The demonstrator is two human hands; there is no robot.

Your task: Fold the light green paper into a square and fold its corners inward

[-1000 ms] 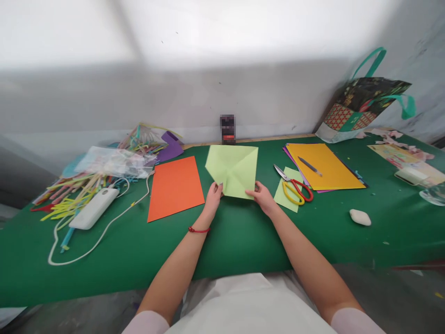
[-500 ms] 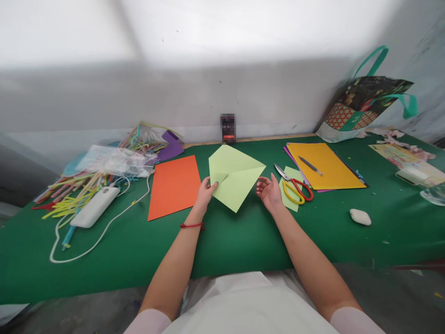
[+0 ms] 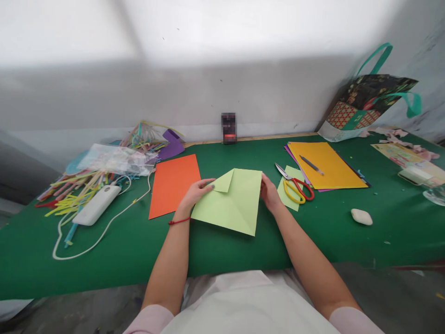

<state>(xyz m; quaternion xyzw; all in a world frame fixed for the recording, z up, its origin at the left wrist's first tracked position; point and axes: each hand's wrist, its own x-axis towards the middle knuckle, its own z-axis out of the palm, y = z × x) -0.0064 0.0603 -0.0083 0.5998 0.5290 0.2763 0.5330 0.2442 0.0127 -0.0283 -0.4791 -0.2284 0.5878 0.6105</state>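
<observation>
A light green sheet of paper (image 3: 236, 204) is held between my hands over the green table, with one corner folded over into a small flap at its upper left. My left hand (image 3: 196, 192) pinches the paper beside that flap, thumb on top. At the right edge, near the upper right corner, my right hand (image 3: 270, 191) grips the sheet, its fingertips partly hidden behind it. To the right of this hand lie scissors (image 3: 295, 185) with yellow and red handles, resting on a smaller light green piece (image 3: 283, 195).
Orange paper (image 3: 174, 185) lies to the left. Farther left are a white power bank (image 3: 97, 204) with a cable and a heap of coloured strips (image 3: 66, 195). At right sit yellow sheets (image 3: 333, 167) with a pen (image 3: 311, 164), a white oval object (image 3: 361, 216) and a bag (image 3: 368, 106).
The light green sheet has turned and come nearer to me. My right hand, previously apart from it, has taken hold of its right edge. My left hand has shifted slightly left.
</observation>
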